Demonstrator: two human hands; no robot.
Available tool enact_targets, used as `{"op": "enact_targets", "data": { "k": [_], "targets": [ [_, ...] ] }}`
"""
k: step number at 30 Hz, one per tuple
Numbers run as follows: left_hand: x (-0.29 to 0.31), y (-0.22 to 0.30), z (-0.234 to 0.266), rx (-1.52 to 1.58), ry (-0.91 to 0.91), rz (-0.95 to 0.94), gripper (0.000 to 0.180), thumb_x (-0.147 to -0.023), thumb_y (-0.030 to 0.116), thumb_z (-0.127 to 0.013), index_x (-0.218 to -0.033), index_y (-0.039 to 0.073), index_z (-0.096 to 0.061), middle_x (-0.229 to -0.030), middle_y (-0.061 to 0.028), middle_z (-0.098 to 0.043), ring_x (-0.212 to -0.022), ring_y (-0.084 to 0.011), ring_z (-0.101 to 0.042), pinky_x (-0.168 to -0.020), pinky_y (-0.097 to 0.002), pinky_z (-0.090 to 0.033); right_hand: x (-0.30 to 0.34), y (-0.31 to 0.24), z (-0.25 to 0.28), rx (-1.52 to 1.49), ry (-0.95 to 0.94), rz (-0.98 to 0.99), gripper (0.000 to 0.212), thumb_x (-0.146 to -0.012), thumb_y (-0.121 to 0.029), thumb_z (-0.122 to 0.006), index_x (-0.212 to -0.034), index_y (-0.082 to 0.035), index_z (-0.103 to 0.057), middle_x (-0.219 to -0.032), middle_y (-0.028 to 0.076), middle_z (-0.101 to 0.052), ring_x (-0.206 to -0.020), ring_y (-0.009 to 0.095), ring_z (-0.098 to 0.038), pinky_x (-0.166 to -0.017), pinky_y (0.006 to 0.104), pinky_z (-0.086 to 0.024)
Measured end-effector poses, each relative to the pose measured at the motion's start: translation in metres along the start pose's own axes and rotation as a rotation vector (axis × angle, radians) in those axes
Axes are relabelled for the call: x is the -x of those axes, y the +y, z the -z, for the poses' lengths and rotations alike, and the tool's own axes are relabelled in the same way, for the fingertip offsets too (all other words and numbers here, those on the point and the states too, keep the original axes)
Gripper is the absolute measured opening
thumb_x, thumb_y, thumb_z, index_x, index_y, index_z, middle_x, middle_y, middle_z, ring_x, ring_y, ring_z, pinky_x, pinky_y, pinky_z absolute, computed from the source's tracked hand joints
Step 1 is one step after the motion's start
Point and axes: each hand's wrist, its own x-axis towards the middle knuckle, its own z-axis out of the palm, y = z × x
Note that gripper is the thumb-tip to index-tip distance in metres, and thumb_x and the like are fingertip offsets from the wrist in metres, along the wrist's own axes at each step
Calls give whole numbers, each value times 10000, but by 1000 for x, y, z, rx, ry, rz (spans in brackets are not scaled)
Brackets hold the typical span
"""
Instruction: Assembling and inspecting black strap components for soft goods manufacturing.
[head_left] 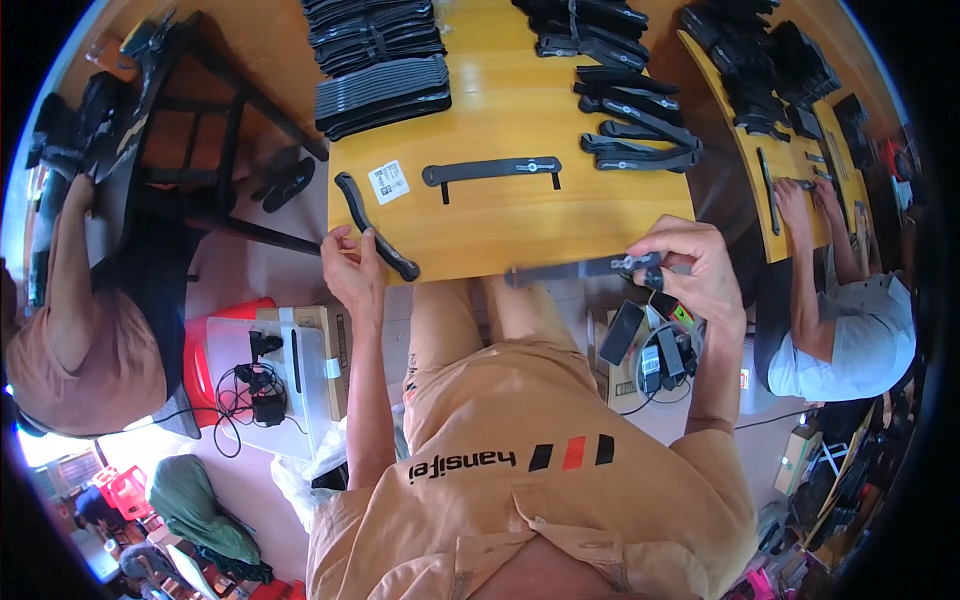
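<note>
In my right hand (698, 265), a dark flat strap (570, 271) is pinched between thumb and fingers near its end with a light printed mark. It stretches left over the table's front edge, its far end slightly blurred. At the front left corner, my left hand (354, 268) has loosely bent fingers, apart from each other, and its thumb meets the edge of a curved black strap (372, 228) lying on the table. Between and beyond my hands, another dark strap (492, 171) lies flat, with two short black tabs sticking out toward me. A white printed label (389, 182) is left of it.
Stacked black straps (383, 95) stand at the back left of the yellow table (480, 235); looser straps (640, 145) lie at the right. Co-workers sit at both sides, one by a second table (745, 120). Cables and adapters (262, 390) lie on a box beside my left arm.
</note>
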Motion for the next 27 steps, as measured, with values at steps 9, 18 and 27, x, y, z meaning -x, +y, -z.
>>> {"op": "enact_targets", "data": {
  "k": [9, 18, 27],
  "targets": [
    [56, 130, -11, 625, -1018, -334, 274, -819, 176, -627, -1019, -6, -586, -865, -84, -626, -793, -142, -563, -676, -247, -454, -35, -17, -63, -39, -129, 218, 354, -628, 148, -467, -903, 20, -648, -762, 107, -605, -634, 132, -566, -571, 236, -440],
    [13, 64, -5, 257, -1080, -174, 195, -827, 162, -621, -874, -26, -596, -629, -42, -518, -603, -93, -480, -559, -240, -388, -44, 55, -51, -93, 51, -258, 266, -715, 132, -474, -907, 61, -643, -768, 112, -649, -644, 118, -641, -557, 223, -509],
    [-17, 41, -20, 366, -873, 141, 134, -834, 122, -631, -854, -10, -620, -666, 12, -564, -624, -51, -506, -561, -202, -408, -68, 101, -56, -414, 116, -356, 89, -777, 0, -624, -861, 4, -654, -700, 24, -620, -563, 58, -567, -510, 183, -475]
  ]
}}
